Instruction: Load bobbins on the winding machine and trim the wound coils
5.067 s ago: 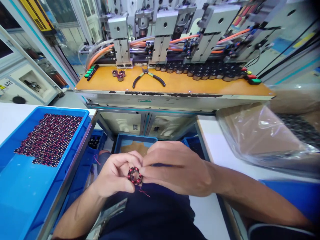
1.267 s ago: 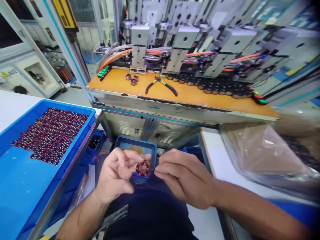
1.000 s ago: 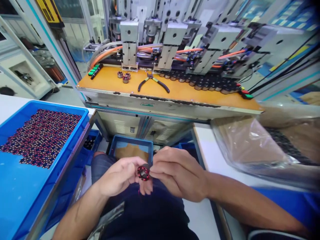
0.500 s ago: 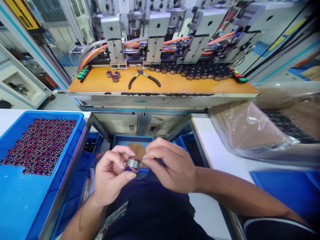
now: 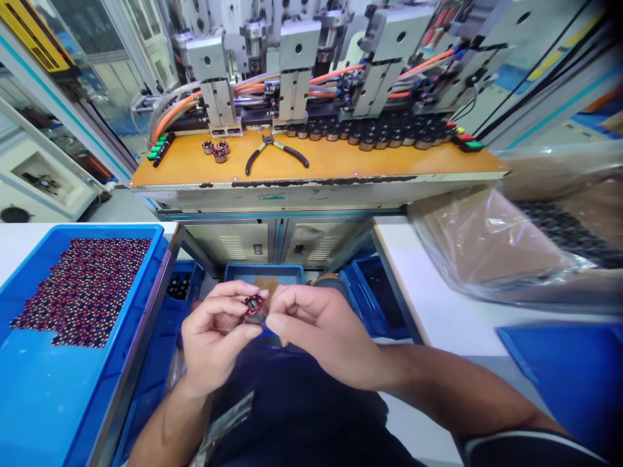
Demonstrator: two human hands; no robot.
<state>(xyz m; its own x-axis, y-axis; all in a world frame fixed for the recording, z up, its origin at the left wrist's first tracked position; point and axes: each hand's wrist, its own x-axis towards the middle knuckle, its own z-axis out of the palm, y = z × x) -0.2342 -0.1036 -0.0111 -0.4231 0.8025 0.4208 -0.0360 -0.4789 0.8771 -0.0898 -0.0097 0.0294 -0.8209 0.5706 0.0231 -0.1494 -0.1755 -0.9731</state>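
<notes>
Between the fingertips and thumb of my left hand [image 5: 214, 340] is a small round metal part [image 5: 254, 310] with red and dark windings, its wound face tilted up. My right hand [image 5: 316, 327] is just to the right of it, thumb and fingers pinched together close to the part's edge. Whatever lies between those right fingertips is too small or hidden to make out. Both hands are over my lap, in front of the machine.
A blue tray [image 5: 43, 383] of similar wound parts is at left. Pliers [image 5: 275, 150], three wound parts [image 5: 220, 155] and rows of black-topped parts [image 5: 367, 139] lie on the orange ledge [image 5: 195, 172]. A plastic-lined box [image 5: 487, 240] stands at right.
The round part has tilted in my left hand, so its wound face shows more than its metal side. My right hand has moved a little left and down, nearer to it.
</notes>
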